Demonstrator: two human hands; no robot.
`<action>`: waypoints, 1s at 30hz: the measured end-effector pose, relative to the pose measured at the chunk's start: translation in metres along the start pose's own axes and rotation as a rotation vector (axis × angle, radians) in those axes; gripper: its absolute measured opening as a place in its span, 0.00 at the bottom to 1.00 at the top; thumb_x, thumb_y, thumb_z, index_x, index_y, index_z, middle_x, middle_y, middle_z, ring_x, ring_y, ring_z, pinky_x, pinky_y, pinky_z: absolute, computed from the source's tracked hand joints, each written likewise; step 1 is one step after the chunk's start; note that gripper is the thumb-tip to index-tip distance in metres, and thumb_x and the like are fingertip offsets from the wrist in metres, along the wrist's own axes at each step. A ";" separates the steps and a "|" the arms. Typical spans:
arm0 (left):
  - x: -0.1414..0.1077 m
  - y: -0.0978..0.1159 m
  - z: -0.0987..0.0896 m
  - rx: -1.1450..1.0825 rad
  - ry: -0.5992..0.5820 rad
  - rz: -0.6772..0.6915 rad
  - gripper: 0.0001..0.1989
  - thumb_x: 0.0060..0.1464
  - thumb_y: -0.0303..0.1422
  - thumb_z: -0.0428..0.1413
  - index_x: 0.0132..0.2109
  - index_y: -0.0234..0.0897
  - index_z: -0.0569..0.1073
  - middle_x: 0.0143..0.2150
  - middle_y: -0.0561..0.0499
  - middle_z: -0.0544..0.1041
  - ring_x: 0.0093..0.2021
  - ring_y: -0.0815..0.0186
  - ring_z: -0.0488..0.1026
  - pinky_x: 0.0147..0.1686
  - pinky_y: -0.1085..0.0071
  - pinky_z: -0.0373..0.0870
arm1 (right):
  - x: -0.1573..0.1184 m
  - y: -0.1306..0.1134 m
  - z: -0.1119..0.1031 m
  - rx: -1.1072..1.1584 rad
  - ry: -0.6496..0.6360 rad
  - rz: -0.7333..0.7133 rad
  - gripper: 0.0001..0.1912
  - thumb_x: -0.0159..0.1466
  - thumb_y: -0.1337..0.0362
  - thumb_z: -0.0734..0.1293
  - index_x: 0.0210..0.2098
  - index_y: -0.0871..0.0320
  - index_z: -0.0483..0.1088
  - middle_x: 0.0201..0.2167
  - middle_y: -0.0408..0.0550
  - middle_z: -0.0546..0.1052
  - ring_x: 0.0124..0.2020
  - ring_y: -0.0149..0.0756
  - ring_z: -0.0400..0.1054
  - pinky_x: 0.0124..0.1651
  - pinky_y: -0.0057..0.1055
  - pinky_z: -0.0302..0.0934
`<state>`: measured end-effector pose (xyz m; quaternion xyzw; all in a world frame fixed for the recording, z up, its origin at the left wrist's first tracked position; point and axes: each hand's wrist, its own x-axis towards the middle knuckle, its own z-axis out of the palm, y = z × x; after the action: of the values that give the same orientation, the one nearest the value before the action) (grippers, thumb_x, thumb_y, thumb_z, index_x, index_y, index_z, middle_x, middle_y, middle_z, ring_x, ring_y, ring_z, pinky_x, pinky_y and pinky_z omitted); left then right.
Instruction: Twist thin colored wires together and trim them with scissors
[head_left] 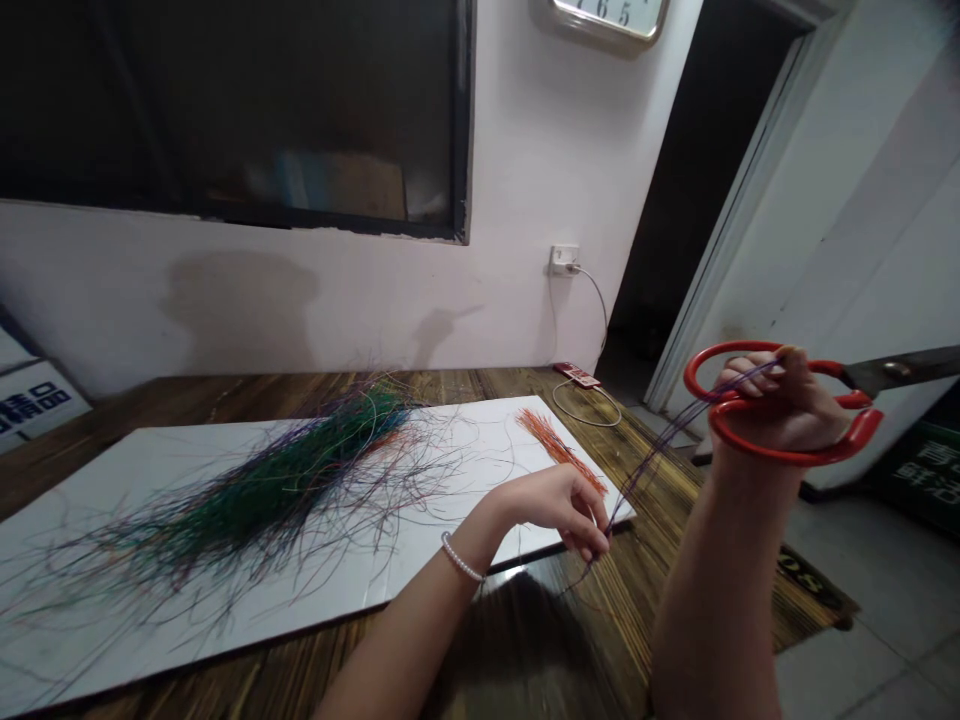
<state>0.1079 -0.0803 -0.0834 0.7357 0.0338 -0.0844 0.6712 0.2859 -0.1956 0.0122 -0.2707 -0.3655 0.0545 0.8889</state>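
Observation:
A few thin purple wires [660,447] stretch between my two hands over the table's right part. My left hand [562,508], with a beaded bracelet at the wrist, pinches their lower end beside the white board's right corner. Higher up at the right, my right hand [780,390] grips the other end, with red-handled scissors [795,455] hung round it and their blades pointing right. A large tangled bundle of green, purple and red wires [277,480] lies on the white board [187,440]. Behind my left hand lies a small bunch of orange wires [559,450].
The wooden table [487,383] meets the wall. A red device [576,375] with a cable lies at its back edge, below a wall socket [564,261]. A printed box [37,400] stands at the far left.

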 end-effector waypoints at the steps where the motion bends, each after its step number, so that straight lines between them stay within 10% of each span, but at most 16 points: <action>1: 0.001 -0.001 0.000 0.007 -0.001 0.009 0.18 0.34 0.41 0.69 0.28 0.31 0.76 0.24 0.50 0.77 0.24 0.69 0.74 0.26 0.74 0.70 | 0.000 0.000 -0.001 0.010 0.011 -0.005 0.09 0.50 0.61 0.65 0.17 0.53 0.61 0.18 0.38 0.48 0.18 0.28 0.39 0.19 0.32 0.45; 15: -0.012 0.010 -0.009 0.020 0.055 0.119 0.11 0.37 0.33 0.67 0.26 0.31 0.75 0.25 0.49 0.77 0.26 0.68 0.74 0.28 0.73 0.69 | -0.005 0.002 0.007 0.101 0.099 0.104 0.03 0.50 0.71 0.66 0.21 0.59 0.69 0.18 0.41 0.64 0.18 0.24 0.58 0.17 0.21 0.56; 22: -0.068 0.038 -0.040 0.114 0.448 0.246 0.05 0.41 0.29 0.63 0.27 0.31 0.77 0.25 0.48 0.77 0.26 0.70 0.72 0.28 0.76 0.67 | -0.007 0.017 0.011 -0.100 0.036 0.094 0.16 0.42 0.70 0.63 0.31 0.63 0.73 0.28 0.50 0.77 0.28 0.37 0.72 0.27 0.30 0.68; 30: -0.089 0.062 -0.030 -0.359 1.090 0.802 0.07 0.38 0.30 0.67 0.26 0.35 0.77 0.25 0.52 0.78 0.27 0.72 0.75 0.30 0.79 0.70 | -0.020 0.023 0.029 -0.192 -0.246 0.445 0.15 0.41 0.68 0.64 0.30 0.57 0.70 0.26 0.46 0.76 0.31 0.43 0.73 0.32 0.38 0.68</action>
<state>0.0332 -0.0512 -0.0046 0.5067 0.1051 0.5578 0.6489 0.2545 -0.1689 0.0048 -0.4190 -0.4058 0.2463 0.7740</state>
